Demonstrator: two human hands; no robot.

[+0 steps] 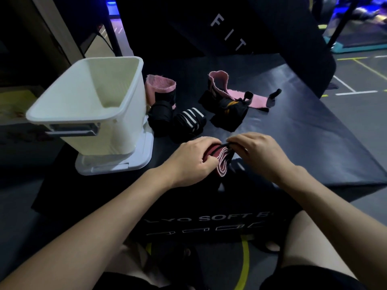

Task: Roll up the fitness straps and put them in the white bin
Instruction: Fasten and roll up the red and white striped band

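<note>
1. The black soft box (293, 130) carried everything, a broad padded top, and it looked a forgiving surface to roll cloth on.
2. The white bin (62, 114) stood on its lid (117, 164) at the far left of the box, mouth open; nothing showed inside it.
3. Beside the bin sat a pink strap (159, 84), a black roll (160, 118) and a striped roll (189, 120); further right an unrolled pink-and-black strap (236, 97) sprawled flat.
4. The left hand (192, 162) clutched a dark red strap (219, 158) at the near edge, fingers curled round the roll.
5. The right hand (259, 153) pinched its black loop (222, 146). Light and limp, I judged, so it was best gripped round the whole coil or it would spring loose.
</note>
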